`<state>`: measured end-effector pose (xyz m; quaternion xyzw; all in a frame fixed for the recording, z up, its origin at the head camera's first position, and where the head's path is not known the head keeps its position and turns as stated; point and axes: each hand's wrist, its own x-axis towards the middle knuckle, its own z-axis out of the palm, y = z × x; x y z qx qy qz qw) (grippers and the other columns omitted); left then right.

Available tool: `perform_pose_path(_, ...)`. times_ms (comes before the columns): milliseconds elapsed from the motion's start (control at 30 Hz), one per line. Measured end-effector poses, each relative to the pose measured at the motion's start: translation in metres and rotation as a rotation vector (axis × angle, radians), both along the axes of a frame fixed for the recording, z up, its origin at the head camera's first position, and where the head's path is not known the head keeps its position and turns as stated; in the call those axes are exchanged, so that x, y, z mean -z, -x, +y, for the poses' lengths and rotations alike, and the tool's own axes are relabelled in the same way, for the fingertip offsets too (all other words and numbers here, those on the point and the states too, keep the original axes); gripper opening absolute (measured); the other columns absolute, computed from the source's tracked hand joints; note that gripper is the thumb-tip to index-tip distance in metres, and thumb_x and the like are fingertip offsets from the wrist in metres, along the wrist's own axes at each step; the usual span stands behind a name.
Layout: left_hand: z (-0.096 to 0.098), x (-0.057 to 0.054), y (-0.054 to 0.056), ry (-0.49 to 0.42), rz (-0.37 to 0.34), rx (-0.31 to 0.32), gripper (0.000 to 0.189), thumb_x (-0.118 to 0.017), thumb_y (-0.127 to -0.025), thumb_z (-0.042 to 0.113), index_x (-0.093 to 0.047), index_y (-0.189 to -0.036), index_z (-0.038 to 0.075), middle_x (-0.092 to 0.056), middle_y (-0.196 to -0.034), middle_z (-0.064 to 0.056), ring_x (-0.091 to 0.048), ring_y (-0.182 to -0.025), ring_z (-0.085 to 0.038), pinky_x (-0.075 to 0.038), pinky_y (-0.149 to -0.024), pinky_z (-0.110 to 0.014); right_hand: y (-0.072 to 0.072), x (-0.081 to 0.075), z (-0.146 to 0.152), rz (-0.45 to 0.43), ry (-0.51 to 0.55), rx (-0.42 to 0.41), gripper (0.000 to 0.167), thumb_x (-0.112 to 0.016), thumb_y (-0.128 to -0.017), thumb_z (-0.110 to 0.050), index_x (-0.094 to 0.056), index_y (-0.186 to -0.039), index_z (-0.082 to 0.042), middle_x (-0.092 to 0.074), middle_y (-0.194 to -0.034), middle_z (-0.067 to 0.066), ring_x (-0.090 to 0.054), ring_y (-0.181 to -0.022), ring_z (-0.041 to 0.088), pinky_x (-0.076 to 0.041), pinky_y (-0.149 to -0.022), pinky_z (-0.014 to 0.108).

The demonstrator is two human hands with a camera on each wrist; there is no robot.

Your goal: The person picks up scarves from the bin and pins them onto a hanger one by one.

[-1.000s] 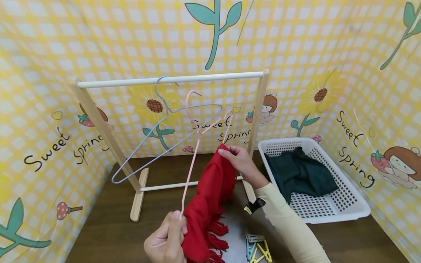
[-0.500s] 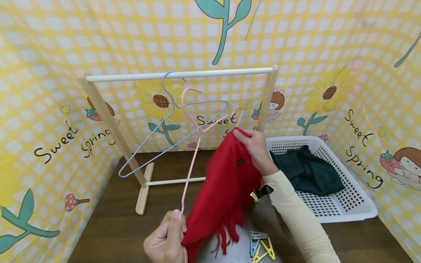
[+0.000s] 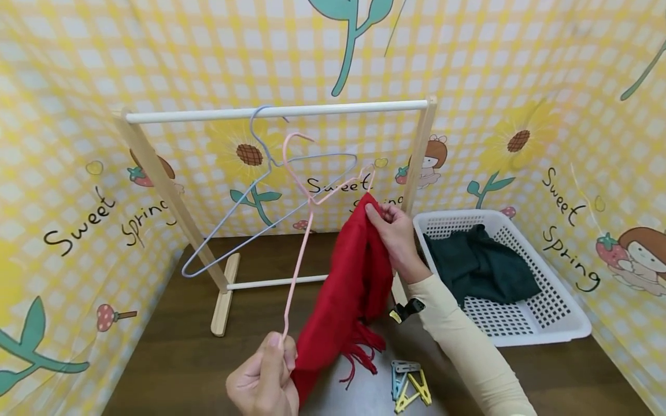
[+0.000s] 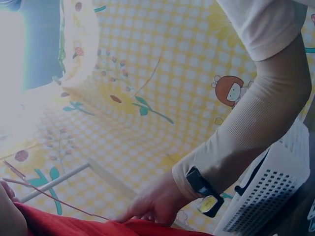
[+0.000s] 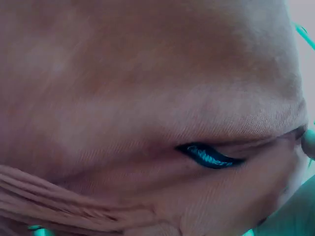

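The work in hand read to me as draping the red fringed scarf [image 3: 340, 271] over the lower bar of the pink hanger [image 3: 311, 201]. The left hand [image 3: 264, 375], at seven o'clock in the head view, pinched the hanger's near corner, holding it tilted with its hook toward eleven. The right hand [image 3: 398, 237], just off centre toward four, gripped the scarf close under the far corner — the cloth ran from there down toward six. Cloth hid the bar, so I could not tell whether the scarf passed fully through; my right wrist feed gave mostly cloth and a dark label [image 5: 210, 156].

The next move, I judged, called for a steady left hand while the right spread the bunched cloth along the bar and evened its drop. The blue hanger [image 3: 270, 164] hung from the white rail [image 3: 354, 108] at ten o'clock; clothespins [image 3: 405, 366] lay at five, dark green cloth [image 3: 481, 266] in the white basket [image 3: 512, 329] at four.
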<state>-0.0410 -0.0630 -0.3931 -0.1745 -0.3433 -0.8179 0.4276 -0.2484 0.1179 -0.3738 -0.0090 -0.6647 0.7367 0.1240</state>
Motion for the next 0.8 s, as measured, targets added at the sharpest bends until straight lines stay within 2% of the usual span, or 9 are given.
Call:
perform_pose_path(67, 0.001, -0.002, 0.001, -0.014, 0.008, 0.001, 0.051, -0.027, -0.086, -0.032, -0.034, -0.047, -0.001, -0.017, -0.044, -0.002, -0.03, -0.049, -0.02, -0.019, -0.049, -0.034, -0.005, 0.001, 0.0, 0.109, -0.107, 0.079, 0.044, -0.077, -0.09, -0.039, -0.064, -0.118, -0.008, -0.064, -0.104, -0.002, -0.059, -0.094, 0.011, -0.05, -0.085, 0.024)
perform_pose_path(133, 0.002, -0.003, 0.003, -0.018, 0.023, 0.004, 0.051, -0.026, -0.085, -0.032, -0.034, -0.047, 0.0, -0.017, -0.044, -0.002, -0.03, -0.049, -0.02, -0.018, -0.048, -0.033, -0.011, 0.004, 0.001, 0.229, -0.173, 0.161, 0.051, -0.078, -0.088, -0.04, -0.061, -0.124, -0.008, -0.061, -0.113, 0.003, -0.056, -0.103, 0.022, -0.048, -0.088, 0.033)
perform_pose_path(200, 0.003, -0.005, 0.004, -0.025, 0.033, 0.005, 0.051, -0.025, -0.085, -0.032, -0.033, -0.047, 0.0, -0.017, -0.044, -0.002, -0.03, -0.049, -0.02, -0.017, -0.048, -0.033, -0.017, 0.007, 0.001, 0.32, -0.182, 0.214, 0.052, -0.079, -0.088, -0.035, -0.058, -0.127, -0.007, -0.06, -0.114, 0.007, -0.055, -0.101, 0.024, -0.048, -0.084, 0.034)
perform_pose_path(267, 0.004, -0.005, 0.005, -0.029, 0.045, 0.008, 0.05, -0.025, -0.085, -0.032, -0.032, -0.047, -0.001, -0.017, -0.044, -0.002, -0.031, -0.049, -0.02, -0.017, -0.047, -0.033, -0.026, 0.011, 0.0, 0.396, -0.144, 0.206, 0.049, -0.079, -0.089, -0.023, -0.057, -0.125, 0.0, -0.062, -0.105, 0.006, -0.057, -0.092, 0.023, -0.049, -0.078, 0.03)
perform_pose_path(433, 0.007, -0.004, 0.009, -0.029, 0.068, 0.028, 0.05, -0.024, -0.085, -0.032, -0.032, -0.047, -0.001, -0.02, -0.045, -0.003, -0.032, -0.049, -0.02, -0.017, -0.046, -0.031, -0.06, 0.021, -0.007, 0.522, -0.111, 0.033, 0.031, -0.072, -0.088, 0.005, -0.058, -0.115, 0.009, -0.063, -0.075, -0.003, -0.054, -0.063, 0.006, -0.042, -0.055, 0.019)
perform_pose_path(533, 0.009, -0.005, 0.011, -0.021, 0.076, 0.061, 0.05, -0.024, -0.086, -0.031, -0.031, -0.047, -0.001, -0.021, -0.046, -0.004, -0.031, -0.049, -0.02, -0.016, -0.046, -0.03, -0.082, 0.032, -0.011, 0.602, -0.151, -0.114, 0.021, -0.069, -0.085, 0.01, -0.062, -0.105, 0.006, -0.059, -0.064, 0.003, -0.05, -0.055, 0.005, -0.041, -0.048, 0.02)
perform_pose_path(633, 0.011, -0.006, 0.014, -0.022, 0.093, 0.096, 0.05, -0.023, -0.087, -0.031, -0.032, -0.048, -0.001, -0.022, -0.047, -0.004, -0.029, -0.049, -0.019, -0.017, -0.046, -0.029, -0.099, 0.045, -0.016, 0.72, -0.244, -0.239, 0.016, -0.073, -0.086, 0.0, -0.064, -0.099, 0.001, -0.059, -0.062, 0.007, -0.052, -0.053, 0.005, -0.044, -0.047, 0.017)
perform_pose_path(700, 0.013, -0.006, 0.015, -0.033, 0.109, 0.108, 0.049, -0.023, -0.087, -0.031, -0.032, -0.049, -0.002, -0.022, -0.047, -0.004, -0.029, -0.049, -0.019, -0.018, -0.047, -0.029, -0.108, 0.054, -0.021, 0.838, -0.34, -0.301, 0.021, -0.077, -0.088, -0.013, -0.063, -0.099, -0.002, -0.061, -0.064, 0.005, -0.053, -0.053, 0.005, -0.046, -0.049, 0.013)
perform_pose_path(800, 0.012, -0.006, 0.014, -0.07, 0.104, 0.087, 0.048, -0.022, -0.085, -0.032, -0.032, -0.048, -0.003, -0.021, -0.047, -0.004, -0.031, -0.049, -0.02, -0.02, -0.047, -0.028, -0.115, 0.067, -0.033, 1.072, -0.54, -0.313, 0.037, -0.08, -0.086, -0.033, -0.063, -0.1, -0.003, -0.063, -0.069, 0.0, -0.053, -0.053, 0.002, -0.045, -0.054, 0.007)
